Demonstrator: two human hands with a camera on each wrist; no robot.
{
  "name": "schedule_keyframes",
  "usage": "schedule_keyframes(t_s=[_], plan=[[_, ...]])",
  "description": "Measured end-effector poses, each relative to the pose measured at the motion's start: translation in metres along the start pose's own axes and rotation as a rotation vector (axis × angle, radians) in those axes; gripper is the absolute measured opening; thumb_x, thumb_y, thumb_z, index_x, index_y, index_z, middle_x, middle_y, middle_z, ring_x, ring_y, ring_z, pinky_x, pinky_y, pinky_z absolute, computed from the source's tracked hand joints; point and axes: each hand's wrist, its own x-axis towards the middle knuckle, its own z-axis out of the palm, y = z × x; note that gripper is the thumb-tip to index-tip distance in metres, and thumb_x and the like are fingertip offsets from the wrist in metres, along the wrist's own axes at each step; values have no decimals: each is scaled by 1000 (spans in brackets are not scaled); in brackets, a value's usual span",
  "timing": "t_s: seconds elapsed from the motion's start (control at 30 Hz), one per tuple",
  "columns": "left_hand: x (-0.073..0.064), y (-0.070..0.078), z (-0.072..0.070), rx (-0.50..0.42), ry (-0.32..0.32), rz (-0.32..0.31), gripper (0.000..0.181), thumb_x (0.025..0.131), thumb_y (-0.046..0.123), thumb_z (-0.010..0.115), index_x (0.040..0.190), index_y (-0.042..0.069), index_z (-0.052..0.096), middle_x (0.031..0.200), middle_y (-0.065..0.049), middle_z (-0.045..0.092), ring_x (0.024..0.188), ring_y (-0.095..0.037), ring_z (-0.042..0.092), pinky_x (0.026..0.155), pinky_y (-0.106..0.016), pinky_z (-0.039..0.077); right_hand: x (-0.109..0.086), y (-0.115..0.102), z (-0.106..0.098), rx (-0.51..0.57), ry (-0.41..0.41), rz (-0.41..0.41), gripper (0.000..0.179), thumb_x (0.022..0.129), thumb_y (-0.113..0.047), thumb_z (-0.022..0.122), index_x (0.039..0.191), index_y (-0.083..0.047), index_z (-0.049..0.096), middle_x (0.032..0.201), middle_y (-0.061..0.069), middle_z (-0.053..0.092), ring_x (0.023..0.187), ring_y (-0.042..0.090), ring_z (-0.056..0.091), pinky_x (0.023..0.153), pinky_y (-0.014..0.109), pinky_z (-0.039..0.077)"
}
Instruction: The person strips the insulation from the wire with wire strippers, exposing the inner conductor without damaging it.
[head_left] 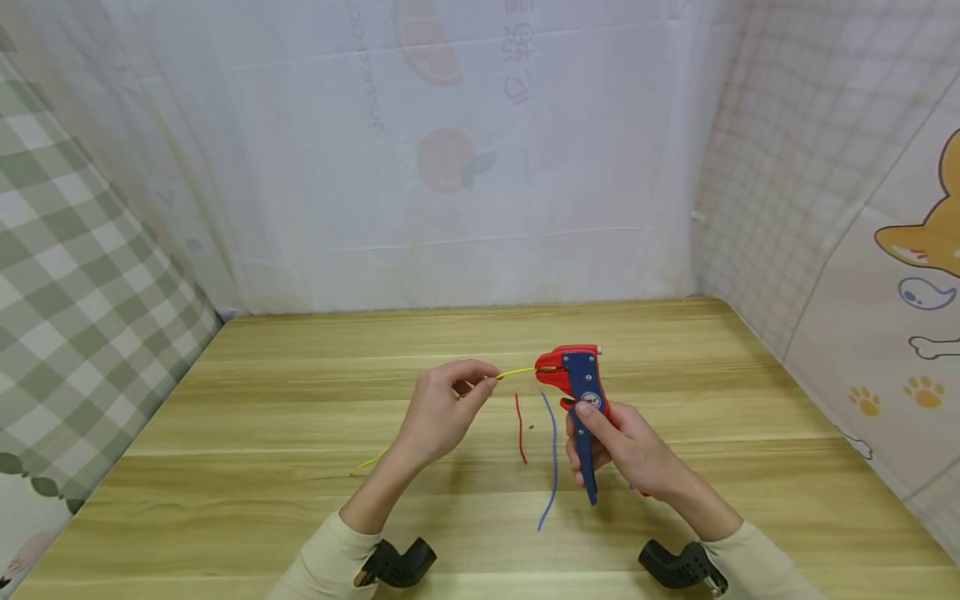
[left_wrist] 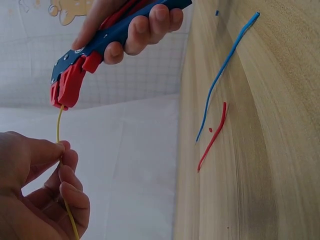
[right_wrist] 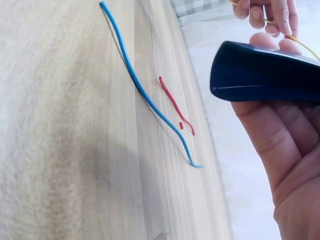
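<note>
My left hand point(head_left: 448, 410) pinches a yellow wire point(head_left: 516, 372) between thumb and fingertips. One end of that wire goes into the red jaws of a blue and red wire stripper point(head_left: 581, 379); its other end trails past my left wrist to the lower left. Around the stripper's handles my right hand point(head_left: 637, 446) is wrapped, holding the tool above the table with its nose to the left. In the left wrist view the wire point(left_wrist: 58, 125) meets the stripper's nose point(left_wrist: 65, 95). How far it reaches inside is hidden.
On the wooden table point(head_left: 285, 400) lie a blue wire point(head_left: 554, 450) and a shorter red wire point(head_left: 520, 429), with a tiny red piece point(head_left: 532, 427) beside them. A small blue bit point(left_wrist: 217, 13) shows in the left wrist view. Cloth walls stand behind and at both sides.
</note>
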Motion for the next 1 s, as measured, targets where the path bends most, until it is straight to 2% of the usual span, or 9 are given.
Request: schedule_keyframes(t_s=[0.3,0.6,0.87,1.0], plan=[[1,1,-1,-11,-7,-6,13,98,6,71,106,7,81,90,-2,79,73,-11,66,64,-23,51,1,-2,-1,-8,-1,5,32,118,-17,31,105,2,54,80,3,68,63,22,73,62,43,64],[2,1,-2,-6,-30,7,13,98,7,70,104,10,81,89,-8,79,69,-9,63,63,-23,51,1,-3,-1,-32,21,10,35,118,-18,30,102,5,51,75,6,66,58,21,69,58,42,63],[-1,1,-2,-11,-60,-23,13,98,8,71,106,8,81,87,-5,78,70,-10,64,61,-23,51,0,1,3,-47,69,11,41,118,-19,30,99,13,48,69,25,59,53,21,66,53,42,61],[-2,1,-1,-5,-67,-33,12,98,7,70,104,8,81,85,-4,77,69,-8,63,61,-23,50,-2,3,6,-58,92,18,45,118,-20,30,100,18,45,69,30,56,51,21,65,51,41,60]])
